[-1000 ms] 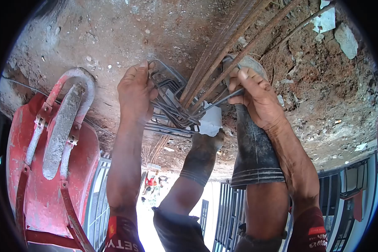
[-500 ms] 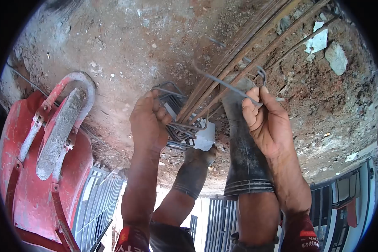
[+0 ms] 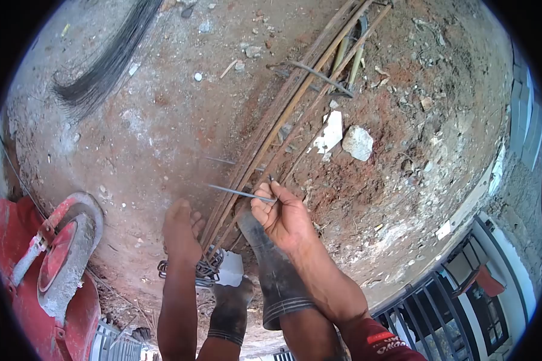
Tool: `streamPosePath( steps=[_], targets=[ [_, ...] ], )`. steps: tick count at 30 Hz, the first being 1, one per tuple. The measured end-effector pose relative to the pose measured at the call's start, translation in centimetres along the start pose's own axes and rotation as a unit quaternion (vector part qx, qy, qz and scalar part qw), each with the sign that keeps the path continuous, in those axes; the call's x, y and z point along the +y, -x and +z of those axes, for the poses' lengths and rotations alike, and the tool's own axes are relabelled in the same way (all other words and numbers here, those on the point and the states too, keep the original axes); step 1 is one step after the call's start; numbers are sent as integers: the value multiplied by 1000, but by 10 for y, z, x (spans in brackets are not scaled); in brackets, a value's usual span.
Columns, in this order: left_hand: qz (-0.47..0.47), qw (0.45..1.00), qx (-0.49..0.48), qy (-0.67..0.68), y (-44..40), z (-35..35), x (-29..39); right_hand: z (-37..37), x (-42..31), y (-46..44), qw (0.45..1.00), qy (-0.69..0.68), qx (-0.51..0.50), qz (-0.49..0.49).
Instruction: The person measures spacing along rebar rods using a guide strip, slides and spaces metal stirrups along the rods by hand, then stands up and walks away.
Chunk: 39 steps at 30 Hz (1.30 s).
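My right hand (image 3: 283, 216) is closed around a bent steel stirrup (image 3: 238, 191), whose thin leg reaches left across the long rusty rebars (image 3: 277, 123). To the left of those bars is my left hand (image 3: 182, 228), slightly blurred, fingers loosely bent and apart, with nothing visible in it. Below the left hand, a bundle of stirrups (image 3: 209, 272) hangs around the near ends of the bars, partly hidden by my forearm. Another stirrup (image 3: 322, 78) lies across the bars farther up.
A red wheelbarrow (image 3: 72, 307) lies at the left, its wheel caked in cement. Thin black wire (image 3: 111, 66) lies in a bunch at the upper left. A white broken piece (image 3: 330, 133) and a stone (image 3: 358, 143) sit right of the bars. My boots (image 3: 277, 283) stand close by.
My left hand has come off the stirrup bundle and moved up beside the bars. My right hand still grips the stirrup, now over the bars. The view has shifted forward and right.
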<state>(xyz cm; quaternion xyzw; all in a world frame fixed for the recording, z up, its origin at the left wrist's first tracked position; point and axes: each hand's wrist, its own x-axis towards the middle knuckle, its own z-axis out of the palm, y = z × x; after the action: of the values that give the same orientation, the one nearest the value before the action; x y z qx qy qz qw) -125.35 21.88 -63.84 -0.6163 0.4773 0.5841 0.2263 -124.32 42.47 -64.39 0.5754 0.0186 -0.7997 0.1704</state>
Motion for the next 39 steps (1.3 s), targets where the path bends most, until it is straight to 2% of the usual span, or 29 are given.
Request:
streamPosePath(
  steps=[2,5,7,8,9,10,12,13,14,15,16,17,19,20,21,22,23,24,25,27,28,30,31,33,35,37,38,39],
  targets=[
    [102,988,0,-113,0,-6,-14,-3,-1,-1,997,63,48,7],
    [138,985,7,-103,-15,-26,-39,-5,-1,8,996,84,24,15],
    [69,997,36,14,1,-15,-23,0,4,21,983,177,56,-4],
    [119,990,33,-65,6,-16,-16,-2,10,27,974,220,54,-13],
    [162,975,29,-151,14,-26,-14,-1,19,35,956,288,52,-26],
    [148,974,67,-160,26,-41,-17,-1,28,41,929,364,57,-34],
    [330,916,112,-197,39,-67,-23,-13,47,46,856,515,5,-43],
    [326,915,125,-200,45,-84,-27,-16,55,46,800,597,-22,-53],
    [294,911,222,-183,54,-102,-33,-24,65,44,799,599,-24,-43],
    [261,899,314,-161,60,-117,-39,-32,74,41,713,690,-86,-88],
    [229,899,350,-129,54,-141,-57,-36,82,39,610,767,-147,-134],
    [224,900,354,-123,48,-164,-78,-37,90,39,604,772,-149,-130],
    [150,895,364,-212,32,-202,-120,-25,106,40,421,856,-184,-236],
    [149,897,364,-202,24,-212,-140,-19,108,41,376,864,-200,-268],
    [207,874,328,-294,20,-215,-151,-17,110,39,366,867,-202,-269],
    [262,838,285,-384,16,-219,-162,-16,110,37,310,859,-237,-331],
    [263,844,279,-376,12,-220,-173,-14,111,36,251,844,-267,-392],
    [288,820,254,-424,9,-215,-174,3,116,42,176,851,-261,-421],
    [312,793,226,-473,7,-212,-176,11,120,43,166,855,-254,-421],
    [325,802,184,-466,-1,-221,-178,17,125,36,26,867,-198,-457],
    [330,812,160,-454,-2,-226,-178,12,123,29,17,871,-191,-452],
    [332,847,87,-405,-5,-240,-177,1,115,16,47,885,-191,-423],
    [337,849,78,-399,-5,-243,-176,-1,113,16,39,885,-183,-426],
    [371,852,105,-356,6,-249,-172,-5,114,17,47,881,-220,-416],
    [357,862,93,-348,20,-261,-173,-18,117,13,46,870,-204,-446],
    [338,847,136,-387,30,-278,-187,-19,121,14,79,871,-150,-461],
    [336,834,141,-414,30,-289,-201,-15,124,19,79,885,-100,-448],
    [342,831,143,-416,35,-293,-200,-11,127,23,82,882,-99,-454]
  ],
)
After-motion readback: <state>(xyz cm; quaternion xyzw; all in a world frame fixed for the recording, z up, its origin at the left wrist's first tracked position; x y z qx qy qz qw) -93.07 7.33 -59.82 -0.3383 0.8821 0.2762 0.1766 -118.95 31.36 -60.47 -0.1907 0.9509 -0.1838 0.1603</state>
